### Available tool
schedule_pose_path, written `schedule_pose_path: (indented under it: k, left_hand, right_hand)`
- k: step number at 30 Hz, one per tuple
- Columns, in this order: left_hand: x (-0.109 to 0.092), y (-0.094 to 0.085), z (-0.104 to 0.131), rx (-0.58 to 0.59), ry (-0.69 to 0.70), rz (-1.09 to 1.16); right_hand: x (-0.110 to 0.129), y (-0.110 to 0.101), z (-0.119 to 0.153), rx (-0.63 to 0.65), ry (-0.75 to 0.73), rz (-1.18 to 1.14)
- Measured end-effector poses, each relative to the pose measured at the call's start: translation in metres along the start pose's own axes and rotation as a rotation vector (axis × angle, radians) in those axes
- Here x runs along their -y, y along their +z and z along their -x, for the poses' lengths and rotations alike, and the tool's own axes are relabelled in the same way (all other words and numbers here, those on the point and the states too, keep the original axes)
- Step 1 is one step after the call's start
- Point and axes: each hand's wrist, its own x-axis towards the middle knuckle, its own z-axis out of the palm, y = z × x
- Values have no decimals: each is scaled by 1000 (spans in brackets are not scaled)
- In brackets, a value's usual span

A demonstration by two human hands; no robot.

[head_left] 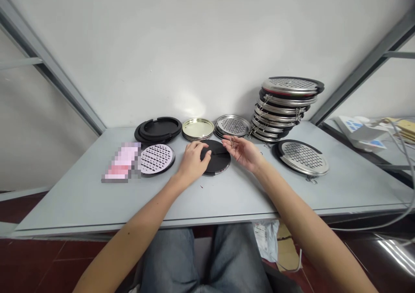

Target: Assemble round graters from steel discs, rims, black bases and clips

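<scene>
A round black disc (218, 158) with a shiny metal rim lies on the table in front of me. My left hand (193, 158) rests over its left edge, fingers and thumb curled onto it. To the right of the disc, my right hand (244, 152) is turned palm up, with a small bent metal wire clip (232, 143) between thumb and fingers. Left of my left hand is a flat disc with slotted holes (157, 159), lying on a dark base. A slotted metal disc with a black rim (303, 156) lies further right, a wire clip (311, 180) at its front edge.
Along the wall stand black ring-shaped trays (158, 129), gold-coloured round lids (198, 128), slotted metal plates (233, 125) and a tall, leaning stack of assembled discs (285, 109). A pixelated pink object (121, 163) is at left. Loose clips lie near the stack. Grey frame posts (65, 72) border the table.
</scene>
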Motion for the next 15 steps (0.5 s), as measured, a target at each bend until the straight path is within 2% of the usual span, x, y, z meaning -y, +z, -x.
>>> schedule_pose_path:
  k: [8,12,15]
  left_hand:
    - [4,4,5,169,6,-125]
    - [8,5,9,288,-17,-186]
    - [9,3,10,332,12,-225]
  right_hand:
    - [4,2,2,-14,29,-119]
    - [4,2,4,-20,-1,-80]
    - [3,1,4,-11,-47,-54]
